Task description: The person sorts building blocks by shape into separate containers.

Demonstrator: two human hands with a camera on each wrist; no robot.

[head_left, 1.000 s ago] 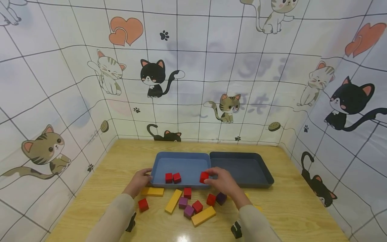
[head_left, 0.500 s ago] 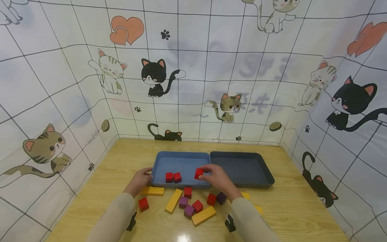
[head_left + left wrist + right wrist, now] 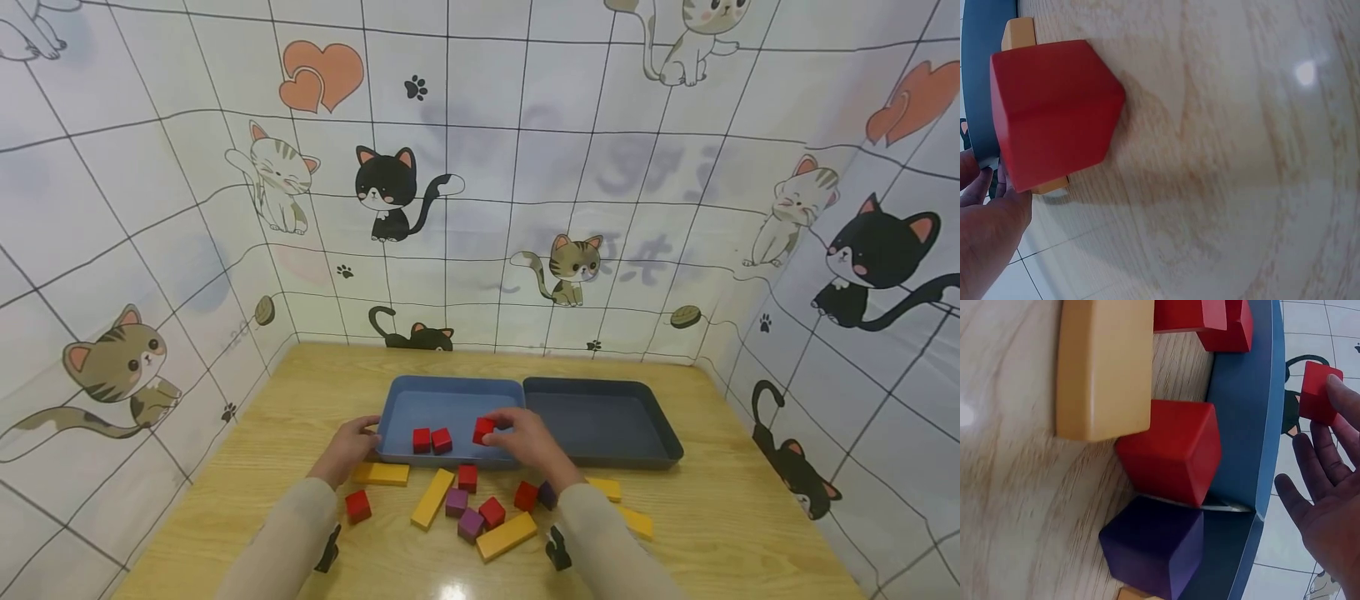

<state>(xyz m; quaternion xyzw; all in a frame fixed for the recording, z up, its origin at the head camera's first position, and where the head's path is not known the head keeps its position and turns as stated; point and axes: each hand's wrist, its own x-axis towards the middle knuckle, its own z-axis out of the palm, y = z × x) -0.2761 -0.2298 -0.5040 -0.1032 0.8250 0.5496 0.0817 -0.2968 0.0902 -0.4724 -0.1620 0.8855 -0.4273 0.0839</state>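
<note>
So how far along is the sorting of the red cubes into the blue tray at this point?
Two red cubes already lie in the light blue tray. A third red cube is pinched in the right hand over that tray, while the left hand holds the tray's near left corner. Four loose red cubes sit on the table among purple cubes and yellow bars. The dark tray holds nothing.

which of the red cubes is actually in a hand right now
The red cube over the light blue tray, pinched by the right hand. The other red cubes lie untouched.
</note>
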